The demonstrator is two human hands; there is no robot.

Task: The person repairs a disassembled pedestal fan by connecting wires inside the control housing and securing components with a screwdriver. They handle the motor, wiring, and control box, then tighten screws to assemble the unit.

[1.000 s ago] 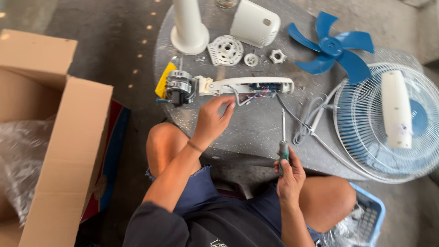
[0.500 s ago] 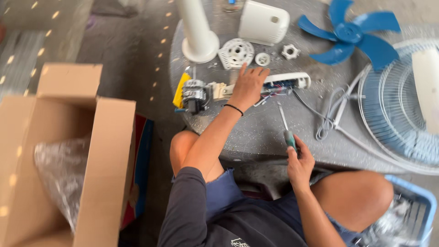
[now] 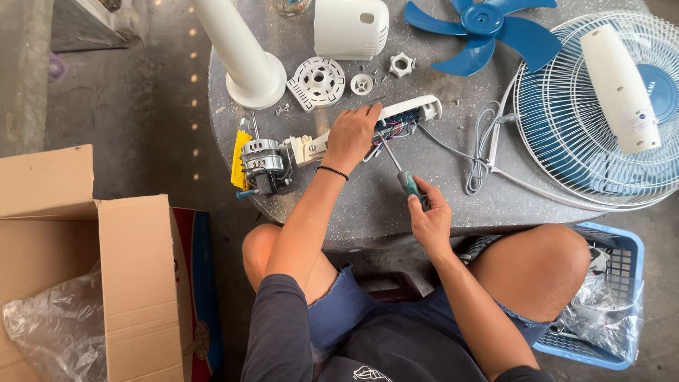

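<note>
Round table [image 3: 368, 205]: right hand [image 3: 428, 219] grips screwdriver [image 3: 402, 173].

blue fan blade [image 3: 488, 32]: lying flat at the far edge of the desk [image 3: 368, 205], just left of the grille
wire grille [image 3: 601, 134]: round, white, hanging off the right side, with a long white cover piece [image 3: 619, 88] resting on top
white stand pole [image 3: 240, 53]: flared base sits on the far left part
white motor cover [image 3: 351, 27]: just beside the pole
small white bits: round slotted disc [image 3: 318, 81], little cap [image 3: 361, 84] and a plastic nut [image 3: 402, 65] in a row
cardboard box [image 3: 85, 269]: open, on the floor at left, crinkly clear plastic [image 3: 60, 329] inside
blue basket [image 3: 601, 297]: lower right, more plastic wrap in it
</note>
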